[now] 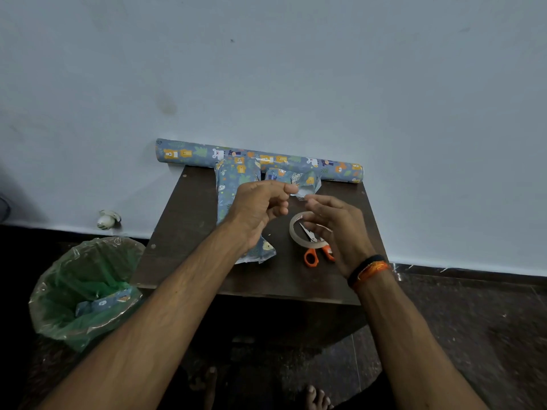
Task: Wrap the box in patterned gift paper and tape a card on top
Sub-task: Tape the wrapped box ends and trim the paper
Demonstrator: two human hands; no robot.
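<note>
A long box wrapped in blue animal-print paper (236,179) lies on the small dark table (189,232), partly under my left forearm. My left hand (260,208) and my right hand (334,223) hover above the table and pinch a short strip of clear tape (300,194) between their fingertips. Below my right hand lie a tape roll (296,232) and orange-handled scissors (312,255). A crumpled piece of the same paper (293,177) sits behind the hands. I see no card.
A roll of the patterned paper (189,153) lies along the wall at the table's back edge. A bin with a green liner (85,288), holding a paper scrap, stands on the floor at the left. My bare feet show below the table.
</note>
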